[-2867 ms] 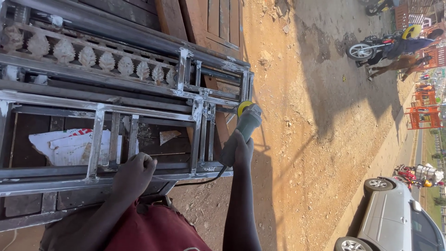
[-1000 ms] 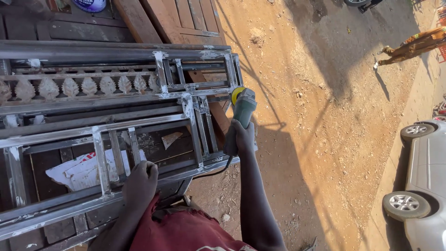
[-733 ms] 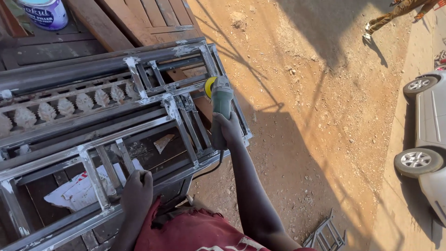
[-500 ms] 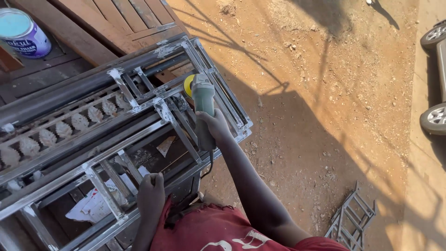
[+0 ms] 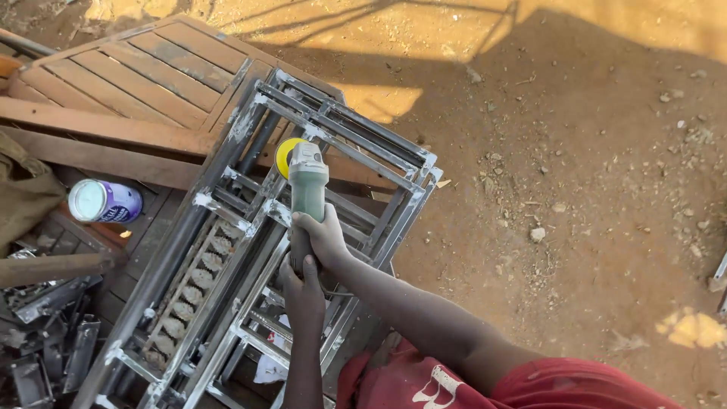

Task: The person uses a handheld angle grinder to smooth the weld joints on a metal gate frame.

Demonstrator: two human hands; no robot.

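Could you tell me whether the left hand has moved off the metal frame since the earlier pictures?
Yes. The left hand has left the frame's near rail and now grips the rear of the angle grinder, just behind the right hand, above the metal frame.

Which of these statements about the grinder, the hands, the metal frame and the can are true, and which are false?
1. Both hands grip the angle grinder. True: the right hand holds its body and the left hand holds it just behind.
2. The grinder's disc is red. False: it is yellow.
3. The grinder is over the metal frame. True.
4. The can stands upright on the dirt ground. False: it lies on its side on dark wooden slats, left of the frame.
5. A wooden slatted panel lies beyond the frame. True.
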